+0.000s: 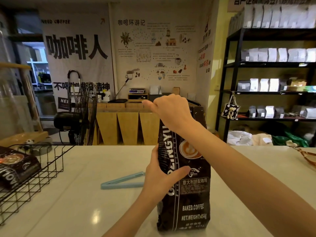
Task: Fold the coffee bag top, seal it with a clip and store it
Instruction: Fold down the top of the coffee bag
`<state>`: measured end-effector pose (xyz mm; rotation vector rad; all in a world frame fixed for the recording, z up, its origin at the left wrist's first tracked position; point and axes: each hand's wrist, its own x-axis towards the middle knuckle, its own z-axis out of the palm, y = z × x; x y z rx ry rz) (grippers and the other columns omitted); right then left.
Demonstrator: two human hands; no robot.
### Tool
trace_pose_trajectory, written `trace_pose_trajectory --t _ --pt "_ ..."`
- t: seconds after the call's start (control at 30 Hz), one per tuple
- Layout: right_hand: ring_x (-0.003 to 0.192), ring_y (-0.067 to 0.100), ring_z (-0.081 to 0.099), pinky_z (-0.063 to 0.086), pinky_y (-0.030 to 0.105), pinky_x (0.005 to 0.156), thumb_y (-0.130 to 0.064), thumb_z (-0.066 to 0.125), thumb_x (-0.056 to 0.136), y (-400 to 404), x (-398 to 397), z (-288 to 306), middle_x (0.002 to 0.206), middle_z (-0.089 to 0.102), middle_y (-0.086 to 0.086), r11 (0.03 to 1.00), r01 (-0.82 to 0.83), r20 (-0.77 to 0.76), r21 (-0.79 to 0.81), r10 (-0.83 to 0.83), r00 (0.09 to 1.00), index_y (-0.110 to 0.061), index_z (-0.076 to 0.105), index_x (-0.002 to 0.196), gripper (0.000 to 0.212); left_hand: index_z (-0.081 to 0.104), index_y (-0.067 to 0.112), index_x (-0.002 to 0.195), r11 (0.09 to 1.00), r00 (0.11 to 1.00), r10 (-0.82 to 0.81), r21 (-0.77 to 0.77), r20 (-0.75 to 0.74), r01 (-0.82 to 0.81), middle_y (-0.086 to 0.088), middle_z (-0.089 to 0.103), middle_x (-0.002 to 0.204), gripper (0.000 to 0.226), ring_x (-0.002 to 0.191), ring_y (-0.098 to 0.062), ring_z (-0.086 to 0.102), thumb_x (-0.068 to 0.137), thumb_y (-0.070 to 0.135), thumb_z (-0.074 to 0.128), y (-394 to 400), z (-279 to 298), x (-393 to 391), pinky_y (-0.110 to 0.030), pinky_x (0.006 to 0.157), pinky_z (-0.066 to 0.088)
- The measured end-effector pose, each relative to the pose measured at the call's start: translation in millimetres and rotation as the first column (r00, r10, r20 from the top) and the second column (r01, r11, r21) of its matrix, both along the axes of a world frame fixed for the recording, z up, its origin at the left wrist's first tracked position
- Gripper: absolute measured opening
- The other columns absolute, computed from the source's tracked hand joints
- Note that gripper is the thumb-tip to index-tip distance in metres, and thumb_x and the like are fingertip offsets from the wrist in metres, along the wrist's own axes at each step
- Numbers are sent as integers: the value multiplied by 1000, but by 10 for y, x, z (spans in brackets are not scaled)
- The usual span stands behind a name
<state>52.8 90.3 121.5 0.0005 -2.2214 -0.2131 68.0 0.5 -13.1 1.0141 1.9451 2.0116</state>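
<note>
A black coffee bag (191,194) stands upright on the white desk (85,202), near its front edge. The left hand (164,175) grips the bag's side at mid-height, thumb across the front. The right hand (172,110) is clenched over the bag's top. A pale blue clip (123,183) lies open on the desk just left of the bag. At far left, a wire basket (34,177) holds another dark bag (17,166).

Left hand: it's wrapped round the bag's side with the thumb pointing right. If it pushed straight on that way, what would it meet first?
The coffee bag itself: the left hand already presses its side, so pushing right would shove or tip the bag. Beyond it the counter looks free, though depth is unclear.
</note>
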Motion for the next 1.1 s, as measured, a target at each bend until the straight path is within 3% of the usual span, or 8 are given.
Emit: trace_pose_trajectory --t 0.13,0.33,0.6,0.77,0.87,0.93,1.0,1.1 --pt "21 20 38 36 21 28 -27 71 76 28 2 -54 29 33 -3 990 111 -245 89 -86 966 -15 49 40 44 39 46 113 1000 1000 -24 7 0 24 16 63 107 77 98 -3 62 46 46 76 2 -25 5 -35 87 53" --pt "23 20 41 23 18 35 -22 65 79 109 -27 -73 28 46 0 986 166 -372 -24 -163 914 -13 50 35 47 46 47 94 999 1000 6 41 22 -7 16 64 97 48 86 0 65 66 22 76 26 -38 26 -21 71 52" --pt "31 17 37 21 19 37 -21 46 88 118 -145 -102 34 40 -1 971 -32 -439 -235 -77 895 -10 53 40 50 55 36 89 994 999 15 104 44 -19 20 71 82 38 80 -3 68 64 16 76 -7 -39 13 -18 60 54" --pt "31 13 34 15 15 38 -23 45 88 115 -129 -135 34 39 -2 980 -38 -429 -196 -51 902 -11 54 41 50 56 36 89 995 999 5 96 47 -10 16 72 81 40 81 -5 69 59 24 80 -37 -49 2 -20 62 55" --pt "30 15 35 19 18 36 -28 48 88 118 -74 -94 33 41 -1 997 54 -387 -56 -72 919 -12 52 40 50 55 35 91 995 998 -21 96 55 15 13 71 82 45 80 -3 68 51 31 76 -45 -22 -8 -18 60 53" --pt "43 17 44 28 25 42 -37 43 92 109 -5 -40 45 46 1 999 38 -175 -21 -41 984 -10 52 50 50 55 33 92 995 998 -27 100 54 22 10 71 85 48 80 -4 68 48 34 74 -49 -16 -24 -18 60 54" --pt "68 17 49 38 31 62 -41 36 94 108 156 27 66 58 4 995 -21 5 -99 22 1000 -11 58 69 45 56 32 92 995 999 -28 101 37 25 8 71 86 47 81 -6 69 49 34 74 -61 -21 -54 -19 61 54" --pt "106 17 50 36 34 91 -35 42 92 261 450 28 107 64 3 963 -147 -74 -226 134 988 -16 56 111 31 56 29 93 994 998 -53 96 34 50 4 71 90 48 81 -7 69 49 32 74 -72 -15 -91 -20 61 55"
